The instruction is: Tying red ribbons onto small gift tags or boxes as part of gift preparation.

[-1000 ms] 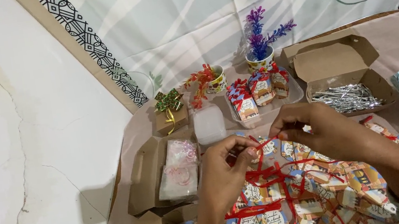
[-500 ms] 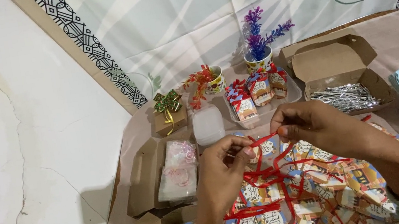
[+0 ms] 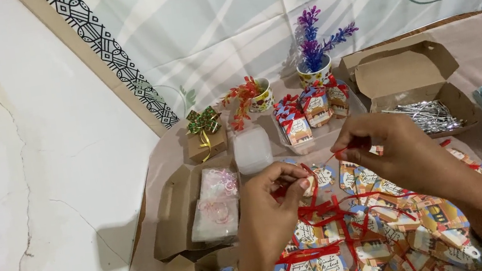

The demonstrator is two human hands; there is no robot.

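From my feed, the hands have drawn a little apart since a moment ago, pulling the thin red ribbon (image 3: 321, 161) taut; I judge a knot is being tightened. My left hand (image 3: 273, 204) and right hand (image 3: 386, 149) each pinch an end. The ribbon hangs between them over the pile of colourful printed paper tags (image 3: 370, 231) on the tabletop.

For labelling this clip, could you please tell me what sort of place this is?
Probably a home craft table: both hands, left hand and right hand, pinch red ribbon over patterned gift tags, beside an open cardboard box.
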